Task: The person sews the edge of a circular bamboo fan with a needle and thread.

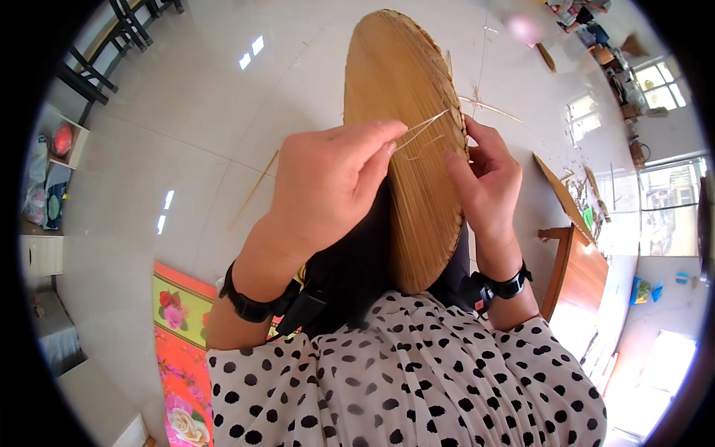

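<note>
A large tan palm-leaf fan [406, 82] with a stitched, braided rim stands on edge over my lap, tilted toward the left. My left hand [328, 186] is closed in a pinch on a pale thread [428, 125], which runs taut from its fingertips to the fan's right rim. My right hand [488, 179] grips that rim, thumb on the front face and the other fingers behind it, partly hidden. A few loose fibre ends stick out of the leaf near the thumb. Whether the fan has a handle I cannot see.
A wooden stool or low bench [581, 276] stands at my right, with another leaf piece [562, 195] and scraps beyond it. Thin strips lie on the tiled floor [201, 97]. A red floral mat [182, 372] is at my left, with black chairs [112, 45] at the far left.
</note>
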The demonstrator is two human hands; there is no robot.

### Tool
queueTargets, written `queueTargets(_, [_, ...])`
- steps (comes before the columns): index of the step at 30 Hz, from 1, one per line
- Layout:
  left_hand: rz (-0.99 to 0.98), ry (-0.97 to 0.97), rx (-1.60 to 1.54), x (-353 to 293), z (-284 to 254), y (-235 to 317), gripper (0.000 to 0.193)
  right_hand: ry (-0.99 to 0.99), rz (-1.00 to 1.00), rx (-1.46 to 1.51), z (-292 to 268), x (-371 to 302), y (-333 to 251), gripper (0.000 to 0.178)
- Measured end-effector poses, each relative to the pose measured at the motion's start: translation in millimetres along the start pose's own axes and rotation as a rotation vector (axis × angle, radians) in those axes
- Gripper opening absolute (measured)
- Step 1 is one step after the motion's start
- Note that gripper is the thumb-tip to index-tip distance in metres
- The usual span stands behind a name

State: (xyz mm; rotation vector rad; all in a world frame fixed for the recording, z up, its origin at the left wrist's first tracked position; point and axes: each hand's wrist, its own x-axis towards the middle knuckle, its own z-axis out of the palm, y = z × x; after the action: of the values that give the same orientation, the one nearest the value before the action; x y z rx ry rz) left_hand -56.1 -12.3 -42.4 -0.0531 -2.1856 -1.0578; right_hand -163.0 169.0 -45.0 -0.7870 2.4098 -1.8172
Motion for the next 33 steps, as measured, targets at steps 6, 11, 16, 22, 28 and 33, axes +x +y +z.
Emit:
queueTargets(6, [0.081, -0.031, 0.092, 14.7, 9.3, -15.1, 0.019, 0.038, 0.013, -0.011, 5.6, 7.4, 0.5, 0.048])
queueTargets(11, [0.06, -0.052, 0.077, 23.9, 10.9, -24.2, 0.019, 0.025, 0.064, -0.108, 8.2, 19.8, -10.6, 0.04])
queueTargets(16, [0.049, -0.037, 0.061, 31.4, 16.1, -30.9, 0.02, 0.01, -0.019, -0.337, 13.6, 40.6, -16.4, 0.022])
queueTargets(22, [0.067, -0.04, 0.002, 32.1, 14.6, -33.5, 0.022, -0.038, -0.205, -0.509, 10.8, 42.5, -18.5, 0.019])
queueTargets(28, [0.095, -0.109, 0.039, 29.7, 2.1, -34.4, 0.022, 0.002, -0.239, -0.451, 17.3, 38.7, -16.5, 0.018])
queueTargets(33, [-0.375, 0.165, -0.526, 22.6, -12.6, -44.6, 0.017, 0.046, -0.239, -0.408, 21.1, 40.0, -9.3, 0.017])
